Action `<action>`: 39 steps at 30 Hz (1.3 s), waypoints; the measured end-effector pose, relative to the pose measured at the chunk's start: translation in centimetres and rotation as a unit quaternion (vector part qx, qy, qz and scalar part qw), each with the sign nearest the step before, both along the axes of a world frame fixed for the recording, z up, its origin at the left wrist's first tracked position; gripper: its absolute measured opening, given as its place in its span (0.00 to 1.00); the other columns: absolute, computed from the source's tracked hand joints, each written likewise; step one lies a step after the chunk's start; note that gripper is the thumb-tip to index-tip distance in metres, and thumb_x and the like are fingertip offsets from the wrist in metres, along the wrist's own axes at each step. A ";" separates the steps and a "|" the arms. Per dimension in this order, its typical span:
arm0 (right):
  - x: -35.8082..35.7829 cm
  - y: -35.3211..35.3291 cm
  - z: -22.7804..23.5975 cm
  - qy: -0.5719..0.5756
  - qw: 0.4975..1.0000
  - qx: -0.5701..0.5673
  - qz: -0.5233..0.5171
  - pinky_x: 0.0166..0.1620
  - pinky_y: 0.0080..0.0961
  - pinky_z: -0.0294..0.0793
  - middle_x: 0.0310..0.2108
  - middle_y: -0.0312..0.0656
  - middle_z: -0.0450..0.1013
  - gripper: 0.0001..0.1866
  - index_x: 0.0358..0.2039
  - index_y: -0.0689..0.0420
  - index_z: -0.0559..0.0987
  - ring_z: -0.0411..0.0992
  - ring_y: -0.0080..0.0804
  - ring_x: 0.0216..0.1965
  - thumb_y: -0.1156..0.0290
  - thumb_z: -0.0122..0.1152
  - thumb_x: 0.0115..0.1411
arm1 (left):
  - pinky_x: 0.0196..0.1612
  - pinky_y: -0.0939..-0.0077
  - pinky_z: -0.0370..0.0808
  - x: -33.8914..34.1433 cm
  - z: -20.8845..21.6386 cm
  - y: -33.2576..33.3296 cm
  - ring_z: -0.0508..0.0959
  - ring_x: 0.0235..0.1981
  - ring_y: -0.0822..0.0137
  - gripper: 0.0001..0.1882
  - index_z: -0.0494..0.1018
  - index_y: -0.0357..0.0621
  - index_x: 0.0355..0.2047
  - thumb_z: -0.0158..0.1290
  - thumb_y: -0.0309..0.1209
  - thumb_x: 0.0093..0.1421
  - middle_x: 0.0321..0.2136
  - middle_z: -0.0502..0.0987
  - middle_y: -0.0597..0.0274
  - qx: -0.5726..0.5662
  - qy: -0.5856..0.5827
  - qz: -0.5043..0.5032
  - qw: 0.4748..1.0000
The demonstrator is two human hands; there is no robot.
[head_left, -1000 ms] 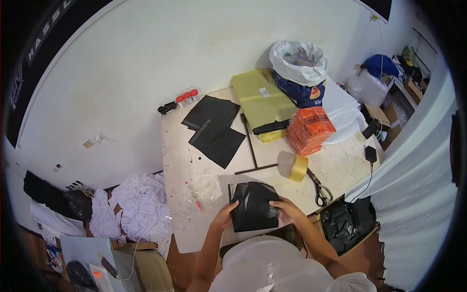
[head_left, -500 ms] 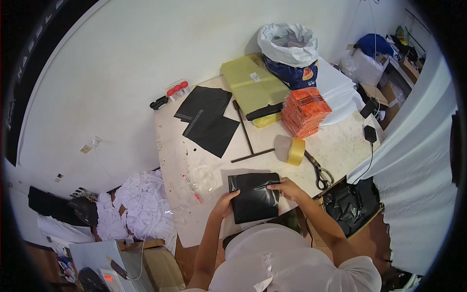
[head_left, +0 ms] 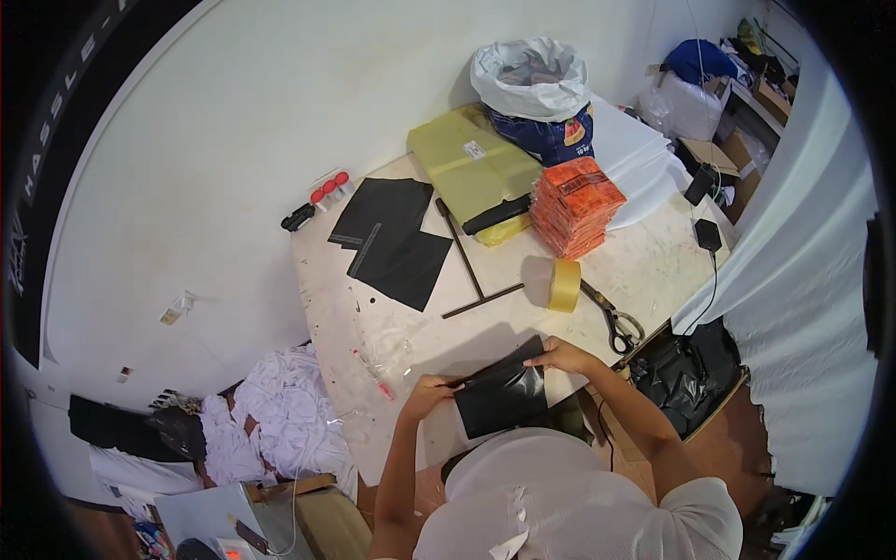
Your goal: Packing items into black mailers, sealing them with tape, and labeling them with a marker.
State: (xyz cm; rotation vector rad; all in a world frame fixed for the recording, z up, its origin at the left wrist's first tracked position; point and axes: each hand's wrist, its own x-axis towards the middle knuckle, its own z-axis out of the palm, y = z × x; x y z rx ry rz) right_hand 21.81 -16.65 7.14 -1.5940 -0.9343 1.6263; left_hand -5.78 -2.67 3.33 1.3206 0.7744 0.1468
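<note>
A black plastic bag [head_left: 504,399], flat and shiny, is held up tilted over the table's near edge. My left hand [head_left: 430,396] pinches its upper left side, and my right hand [head_left: 562,357] grips it near the upper right corner. Whether anything lies inside the bag cannot be seen. Farther off, two flat black bags [head_left: 401,266] overlap on the table. A dark T-shaped bar [head_left: 482,301] lies just beyond the held bag. Close to my right hand are black-handled scissors [head_left: 618,327] and a yellow tape roll [head_left: 565,285]. Left of my hands rests a red-and-white pen [head_left: 373,375].
On the table [head_left: 327,308] stand an orange packet stack [head_left: 577,207], a yellow plastic package [head_left: 457,149] and a white-and-blue sack [head_left: 532,89]. White cloth [head_left: 289,401] is piled at the left. A box of black plastic [head_left: 686,383] sits beside the right edge, near a white curtain [head_left: 793,280].
The bag has gone from lying nearly square to tilted, its right corner raised toward the upper right. Both hands still hold it, and the whole view has shifted slightly.
</note>
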 end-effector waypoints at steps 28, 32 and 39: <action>0.7 0.0 -3.1 0.003 0.986 0.150 0.069 0.46 0.18 0.67 0.30 0.41 0.77 0.24 0.30 0.59 0.82 0.73 0.27 0.37 0.92 0.42 0.36 | 0.39 0.81 0.65 4.2 0.6 2.7 0.72 0.40 0.71 0.26 0.74 0.37 0.41 0.41 0.50 0.62 0.37 0.76 0.58 0.077 0.048 -0.244 0.965; 1.1 -0.6 -3.1 -0.004 0.984 0.156 0.087 0.50 0.18 0.64 0.35 0.43 0.76 0.23 0.32 0.59 0.81 0.71 0.28 0.42 0.91 0.43 0.38 | 0.28 0.78 0.64 5.2 0.9 1.5 0.65 0.23 0.74 0.26 0.72 0.32 0.26 0.46 0.49 0.60 0.17 0.67 0.62 0.179 0.138 -0.288 0.931; 3.5 -2.7 -2.9 0.136 0.963 0.231 -0.015 0.54 0.24 0.60 0.49 0.41 0.66 0.22 0.38 0.58 0.74 0.66 0.31 0.50 0.90 0.43 0.42 | 0.20 0.74 0.60 3.9 -0.4 0.6 0.59 0.15 0.75 0.25 0.70 0.30 0.21 0.52 0.45 0.57 0.11 0.58 0.55 0.191 0.073 -0.210 0.956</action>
